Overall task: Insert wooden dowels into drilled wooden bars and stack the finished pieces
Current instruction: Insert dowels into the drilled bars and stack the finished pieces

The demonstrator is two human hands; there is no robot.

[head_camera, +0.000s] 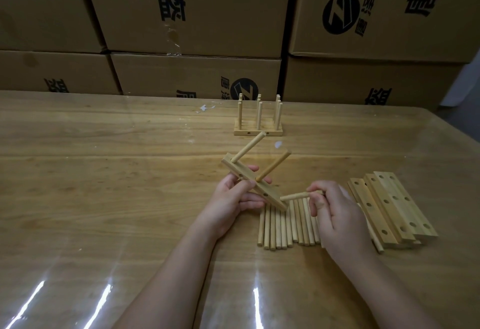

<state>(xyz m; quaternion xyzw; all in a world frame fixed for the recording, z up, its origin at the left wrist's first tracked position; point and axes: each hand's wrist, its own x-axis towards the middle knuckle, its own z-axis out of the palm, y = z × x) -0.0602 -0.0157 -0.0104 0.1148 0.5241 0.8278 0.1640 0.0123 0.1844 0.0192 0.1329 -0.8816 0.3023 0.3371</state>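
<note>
Left hand (228, 196) grips the bar (253, 184) tilted at mid-frame, exposing its last hole; right hand (335, 211) pinches a dowel (294, 195) at it.

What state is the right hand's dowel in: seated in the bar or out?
Not seated: the dowel, pinched by the right hand, only touches the bar at its near end. Entry: cannot tell.

Two hands work here, the left hand (228, 198) and the right hand (335, 214), with one held bar (272, 198), two fitted dowels (248, 150) and one third dowel (294, 195). About a dozen loose dowels (275, 227) show on the counter (104, 172), some hidden by the right hand, beside at least four drilled bars (389, 206) with three holes each. Three finished pieces (258, 129) carry nine upright dowels, and six cardboard boxes (194, 11) are in view.
</note>
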